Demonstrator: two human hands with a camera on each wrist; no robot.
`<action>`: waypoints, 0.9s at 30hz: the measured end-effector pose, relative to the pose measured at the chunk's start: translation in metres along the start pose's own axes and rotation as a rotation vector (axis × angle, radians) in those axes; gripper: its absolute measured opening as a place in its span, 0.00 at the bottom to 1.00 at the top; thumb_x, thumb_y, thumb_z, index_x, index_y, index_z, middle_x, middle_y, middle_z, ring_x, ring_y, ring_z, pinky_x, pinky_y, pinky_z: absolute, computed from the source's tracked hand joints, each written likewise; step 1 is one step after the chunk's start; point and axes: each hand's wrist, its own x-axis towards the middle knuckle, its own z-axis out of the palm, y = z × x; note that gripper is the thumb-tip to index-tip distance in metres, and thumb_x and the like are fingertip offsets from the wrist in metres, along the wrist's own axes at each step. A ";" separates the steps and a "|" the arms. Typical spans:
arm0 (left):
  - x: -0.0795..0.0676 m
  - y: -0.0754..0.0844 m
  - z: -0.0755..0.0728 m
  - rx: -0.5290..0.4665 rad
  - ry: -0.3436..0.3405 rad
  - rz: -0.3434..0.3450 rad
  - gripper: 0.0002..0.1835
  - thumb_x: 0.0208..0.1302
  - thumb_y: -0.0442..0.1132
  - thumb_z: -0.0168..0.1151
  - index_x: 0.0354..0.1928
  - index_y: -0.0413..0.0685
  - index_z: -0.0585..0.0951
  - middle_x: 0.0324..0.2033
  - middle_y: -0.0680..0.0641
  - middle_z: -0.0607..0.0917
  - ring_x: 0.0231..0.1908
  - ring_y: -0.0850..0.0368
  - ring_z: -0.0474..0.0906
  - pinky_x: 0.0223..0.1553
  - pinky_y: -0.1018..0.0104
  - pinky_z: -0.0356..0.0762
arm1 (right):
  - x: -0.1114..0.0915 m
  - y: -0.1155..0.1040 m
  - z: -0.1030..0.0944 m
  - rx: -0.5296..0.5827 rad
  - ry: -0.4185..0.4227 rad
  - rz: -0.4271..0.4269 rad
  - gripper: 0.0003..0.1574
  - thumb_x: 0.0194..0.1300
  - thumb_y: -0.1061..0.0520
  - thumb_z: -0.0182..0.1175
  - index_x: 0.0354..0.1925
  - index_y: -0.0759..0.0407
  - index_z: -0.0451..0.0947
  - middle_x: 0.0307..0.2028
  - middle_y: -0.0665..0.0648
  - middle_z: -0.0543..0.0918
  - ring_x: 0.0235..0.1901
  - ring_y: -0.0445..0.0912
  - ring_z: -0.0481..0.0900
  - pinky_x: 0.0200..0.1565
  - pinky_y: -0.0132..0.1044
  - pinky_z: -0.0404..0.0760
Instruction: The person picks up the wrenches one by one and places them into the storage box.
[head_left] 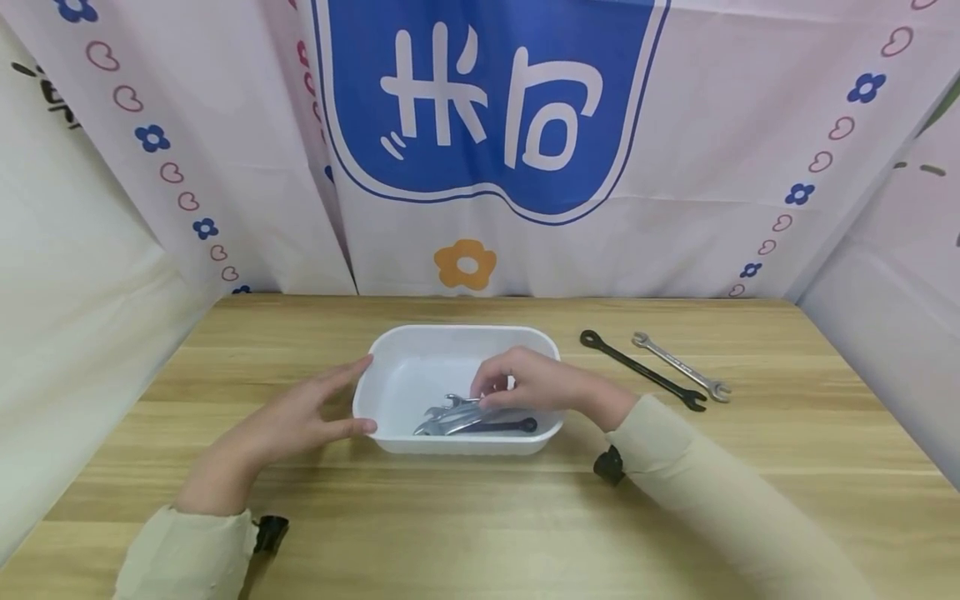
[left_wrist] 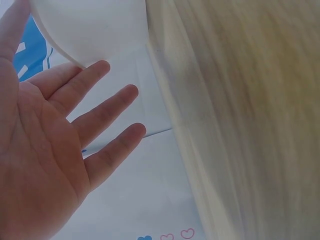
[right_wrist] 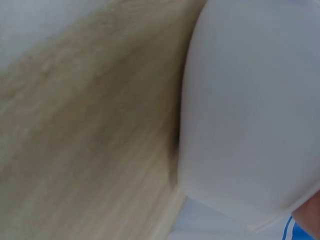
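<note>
A white plastic bin (head_left: 420, 350) holds several silver wrenches (head_left: 437, 423) heaped toward its front, along with a black wrench (head_left: 517, 426). Reaching over the right rim, my right hand (head_left: 525, 381) pinches a silver wrench between thumb and fingers inside the bin. The wrench's far end is blurred, and part of it is hidden by the hand. My left hand (head_left: 292, 417) touches the bin's left rim with spread, nearly straight fingers. In the left wrist view its fingertips (left_wrist: 102, 66) reach the bin's edge. The right wrist view mostly shows the bin's outer wall (right_wrist: 245, 115).
On the wooden table (head_left: 450, 525), right of the bin, a long black wrench (head_left: 641, 369) and a shorter silver double-ended wrench (head_left: 681, 367) lie side by side at a slant. A white printed curtain (head_left: 637, 242) hangs behind the table's back edge.
</note>
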 end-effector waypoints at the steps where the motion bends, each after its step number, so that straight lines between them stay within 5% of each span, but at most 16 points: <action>1: 0.000 0.000 0.000 0.001 0.000 0.000 0.50 0.61 0.61 0.66 0.77 0.44 0.57 0.74 0.34 0.62 0.72 0.29 0.58 0.66 0.29 0.61 | 0.000 0.000 0.001 0.002 -0.005 0.015 0.06 0.67 0.60 0.63 0.41 0.59 0.85 0.35 0.50 0.87 0.35 0.34 0.78 0.42 0.31 0.83; 27: 0.000 -0.001 -0.001 0.021 0.003 0.028 0.50 0.61 0.61 0.66 0.77 0.43 0.57 0.74 0.33 0.62 0.71 0.29 0.59 0.65 0.29 0.63 | 0.001 -0.001 0.010 -0.089 -0.039 0.118 0.04 0.66 0.58 0.65 0.39 0.55 0.85 0.35 0.46 0.88 0.36 0.34 0.82 0.47 0.29 0.82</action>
